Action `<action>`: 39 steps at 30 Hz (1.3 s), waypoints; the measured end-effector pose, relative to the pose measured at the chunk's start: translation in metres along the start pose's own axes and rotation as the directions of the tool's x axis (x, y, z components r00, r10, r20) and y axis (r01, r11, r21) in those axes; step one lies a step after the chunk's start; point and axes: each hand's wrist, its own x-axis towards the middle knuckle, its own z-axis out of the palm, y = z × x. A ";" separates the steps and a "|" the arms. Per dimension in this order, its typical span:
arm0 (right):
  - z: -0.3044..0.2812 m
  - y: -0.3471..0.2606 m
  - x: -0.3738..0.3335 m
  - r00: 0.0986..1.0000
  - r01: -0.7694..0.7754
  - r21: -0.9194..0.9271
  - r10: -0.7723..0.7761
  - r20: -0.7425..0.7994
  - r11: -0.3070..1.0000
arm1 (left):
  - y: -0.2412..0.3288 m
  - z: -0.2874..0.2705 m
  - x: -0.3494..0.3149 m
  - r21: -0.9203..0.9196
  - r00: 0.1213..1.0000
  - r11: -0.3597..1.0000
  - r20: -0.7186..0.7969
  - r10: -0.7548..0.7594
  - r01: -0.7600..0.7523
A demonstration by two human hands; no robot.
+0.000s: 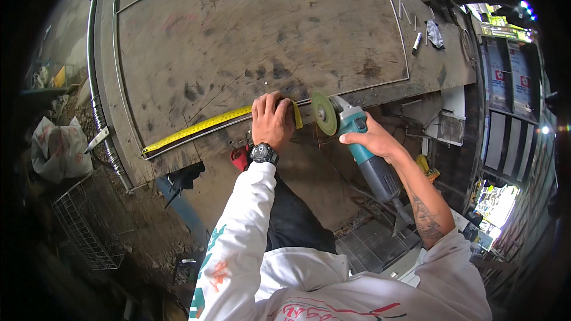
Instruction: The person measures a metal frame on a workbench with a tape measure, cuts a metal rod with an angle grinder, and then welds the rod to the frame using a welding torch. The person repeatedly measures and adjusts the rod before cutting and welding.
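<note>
My right hand (373,138) grips a teal and dark grey angle grinder (370,163), thumb across its body. Its greenish disc (324,114) stands upright at the table's near edge, right at a thin metal rod (357,88); whether it touches the rod cannot be made out. Left of the disc, my left hand (273,120), with a black watch on the wrist, is closed over the rod and a yellow tape measure (199,126). The blade runs left along the rod to the table corner. Its case is mostly hidden under my fingers.
More thin rods form a large frame on the stained wooden table (250,41). Short rod pieces, a marker (417,43) and a crumpled cloth (435,34) lie at the right. Left of the table are a long metal pipe (93,77), a white sack (61,148) and a wire basket (89,226).
</note>
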 end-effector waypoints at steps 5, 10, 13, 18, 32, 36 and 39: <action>0.004 0.020 -0.012 1.000 0.024 0.116 -0.024 0.006 0.993 | -0.004 0.004 0.007 -0.020 0.998 0.999 -0.053 0.027 -0.028; 0.007 0.053 -0.049 0.991 0.099 0.340 -0.060 -0.124 0.935 | -0.004 -0.006 0.009 -0.154 0.997 0.986 -0.046 0.054 -0.061; 0.011 0.057 -0.074 0.986 0.111 0.524 -0.029 -0.162 0.845 | 0.000 -0.027 0.009 -0.145 0.998 0.988 0.036 0.055 -0.049; 0.012 0.072 -0.088 0.981 0.163 0.664 -0.046 -0.189 0.730 | -0.011 -0.063 0.005 -0.582 0.722 0.447 0.638 -0.267 0.679; -0.088 0.059 -0.049 0.967 0.250 0.746 -0.195 -0.163 0.617 | 0.071 -0.136 0.024 0.287 0.738 0.869 0.460 -0.493 0.402; -0.127 0.076 -0.029 0.953 0.251 0.799 -0.286 -0.103 0.547 | 0.071 -0.075 -0.002 0.184 0.868 0.925 0.322 -0.377 0.333; -0.143 0.076 -0.021 0.937 0.282 0.786 -0.334 -0.103 0.550 | 0.055 -0.030 0.001 0.118 0.958 0.971 0.174 -0.226 0.207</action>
